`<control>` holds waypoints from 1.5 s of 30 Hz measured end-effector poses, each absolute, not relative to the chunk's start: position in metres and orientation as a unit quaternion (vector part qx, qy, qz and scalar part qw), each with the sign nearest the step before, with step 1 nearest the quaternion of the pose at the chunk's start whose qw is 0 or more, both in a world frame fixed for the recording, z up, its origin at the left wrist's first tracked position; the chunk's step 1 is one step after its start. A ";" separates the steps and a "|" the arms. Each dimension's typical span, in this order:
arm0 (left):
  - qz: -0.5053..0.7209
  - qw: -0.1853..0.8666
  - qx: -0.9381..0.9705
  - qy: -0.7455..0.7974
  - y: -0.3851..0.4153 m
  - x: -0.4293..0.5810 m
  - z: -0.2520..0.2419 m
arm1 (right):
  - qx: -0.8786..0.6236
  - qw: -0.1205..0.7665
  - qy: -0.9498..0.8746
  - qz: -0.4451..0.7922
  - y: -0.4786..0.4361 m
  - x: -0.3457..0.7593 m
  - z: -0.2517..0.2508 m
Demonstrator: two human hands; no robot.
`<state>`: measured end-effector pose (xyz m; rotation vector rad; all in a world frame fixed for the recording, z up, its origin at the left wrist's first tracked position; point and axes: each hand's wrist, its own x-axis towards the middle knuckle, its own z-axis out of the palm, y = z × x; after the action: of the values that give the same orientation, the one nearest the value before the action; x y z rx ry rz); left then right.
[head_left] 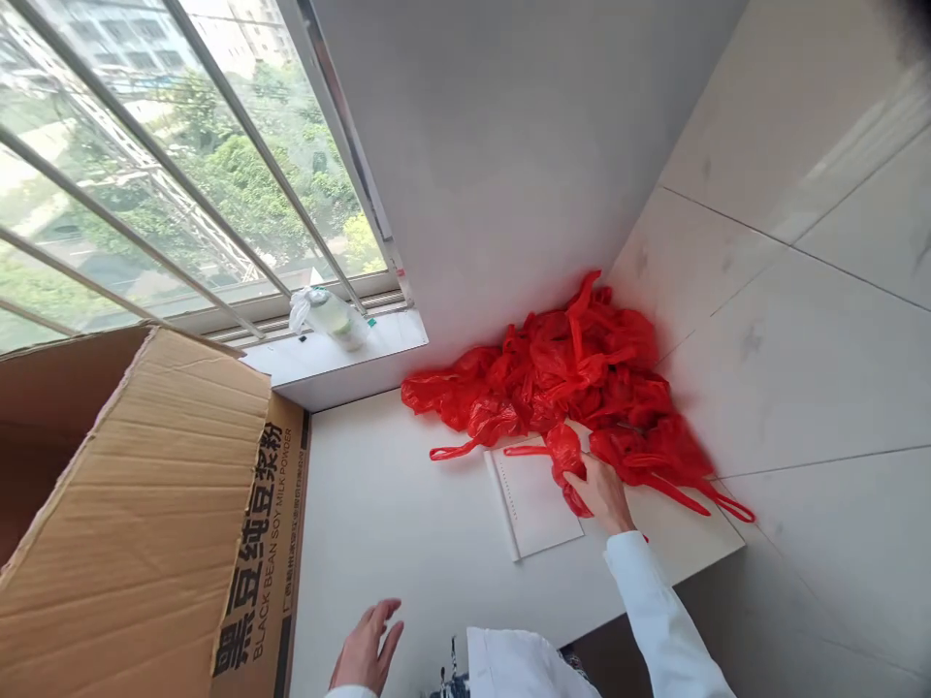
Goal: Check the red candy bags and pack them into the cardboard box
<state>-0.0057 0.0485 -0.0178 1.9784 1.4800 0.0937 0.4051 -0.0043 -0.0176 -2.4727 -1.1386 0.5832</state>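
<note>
In the right hand (602,492), fingers are clamped on a red bag (565,454) over the notepad (534,509); in the left hand (366,648), they are apart. Open bench (393,514) is left from carton (181,523) edge to notepad.

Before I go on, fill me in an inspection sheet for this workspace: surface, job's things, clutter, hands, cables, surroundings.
Surface: white tabletop, in a corner.
Job's things: heap of red plastic bags against the wall, some handles trailing loose.
Clutter: white notepad, partly covered by red plastic; large cardboard box at left, printed "BLACK BEAN SOY MILK POWDER".
Hands: right hand grips a red bag above the notepad; left hand is open, holding nothing.
Cables: nothing seen.
Surroundings: barred window; clear container on the sill; large pale tiles at right.
</note>
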 end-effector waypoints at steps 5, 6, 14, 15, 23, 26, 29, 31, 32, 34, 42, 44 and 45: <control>0.063 0.281 0.832 0.473 0.081 0.044 0.011 | -0.726 0.220 -0.592 0.272 0.010 0.337 -0.007; 0.057 0.282 0.845 0.451 0.086 0.054 0.016 | -0.704 0.230 -0.611 0.279 0.015 0.321 -0.009; -0.087 0.222 0.837 0.492 0.105 0.071 -0.009 | -0.672 0.273 -0.656 0.208 0.047 0.233 -0.036; -0.088 0.226 0.833 0.498 0.107 0.066 -0.017 | -0.682 0.274 -0.646 0.204 0.044 0.229 -0.036; -0.058 0.311 0.829 0.461 0.130 0.047 -0.058 | -0.746 0.192 -0.601 0.210 0.021 0.193 -0.057; -0.026 0.336 0.824 0.455 0.131 0.046 -0.064 | -0.781 0.161 -0.568 0.205 0.029 0.181 -0.064; 0.003 0.354 0.809 0.470 0.129 0.035 -0.067 | -0.787 0.159 -0.556 0.214 0.033 0.181 -0.063; 0.019 0.364 0.795 0.485 0.128 0.025 -0.067 | -0.791 0.177 -0.548 0.206 0.031 0.187 -0.058; 0.027 0.368 0.788 0.492 0.128 0.020 -0.067 | -0.793 0.187 -0.544 0.201 0.029 0.190 -0.055; 0.040 0.375 0.778 0.503 0.127 0.012 -0.065 | -0.796 0.202 -0.538 0.190 0.025 0.195 -0.051; 0.076 0.385 0.759 0.519 0.127 0.001 -0.054 | -0.795 0.225 -0.533 0.185 0.020 0.187 -0.043; 0.085 0.379 0.754 0.529 0.128 -0.004 -0.052 | -0.807 0.232 -0.514 0.177 0.021 0.189 -0.043; 0.087 0.376 0.751 0.536 0.128 -0.008 -0.052 | -0.814 0.233 -0.502 0.177 0.022 0.191 -0.044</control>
<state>-0.0081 0.1282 -0.0519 1.9220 1.3713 0.2232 0.1912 0.0216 -0.0436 -2.2357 -1.3778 0.4872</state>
